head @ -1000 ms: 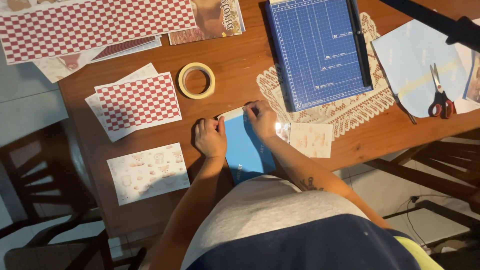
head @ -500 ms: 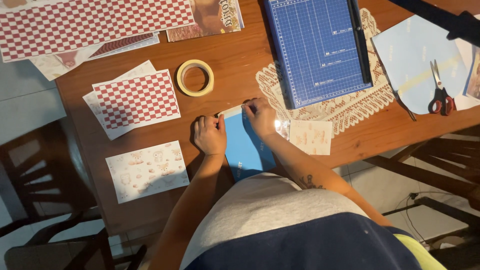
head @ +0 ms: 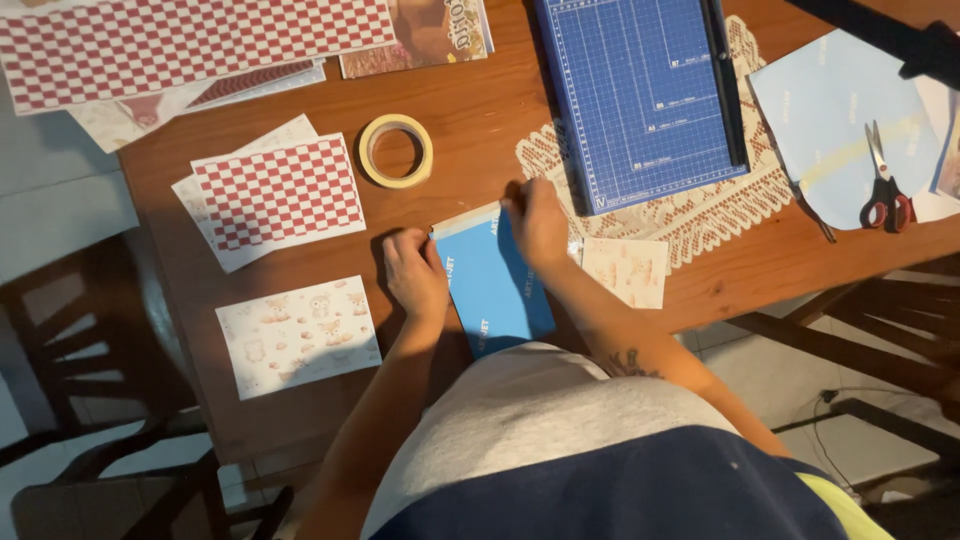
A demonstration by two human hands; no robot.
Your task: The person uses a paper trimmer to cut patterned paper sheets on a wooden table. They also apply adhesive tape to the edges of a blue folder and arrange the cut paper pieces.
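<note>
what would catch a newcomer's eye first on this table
Probably the bright blue pack of paper at the near edge, with the left hand and right hand at its top corners. Then the blue grid cutting board on a lace doily behind, and red checkered sheets at left.

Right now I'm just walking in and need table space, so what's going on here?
A person at a wooden table holds a blue sheet flat, left hand at its left corner, right hand at its top edge. Beside them lie checkered paper, a tape roll, a blue paper trimmer and scissors.
</note>
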